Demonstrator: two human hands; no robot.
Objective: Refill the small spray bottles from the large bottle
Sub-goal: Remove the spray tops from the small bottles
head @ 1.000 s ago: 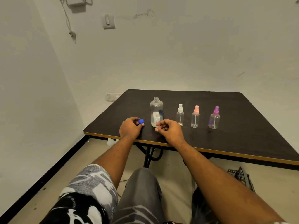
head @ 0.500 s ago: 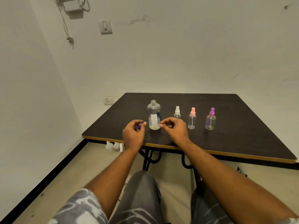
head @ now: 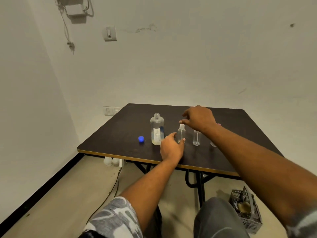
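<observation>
Beside the uncapped large bottle [head: 157, 129], left hand [head: 172, 149] curls round a small spray bottle [head: 181, 133] — gripping or not, unclear; right hand [head: 199, 120] hovers open above. A stray knuckle could spill the large one.
</observation>
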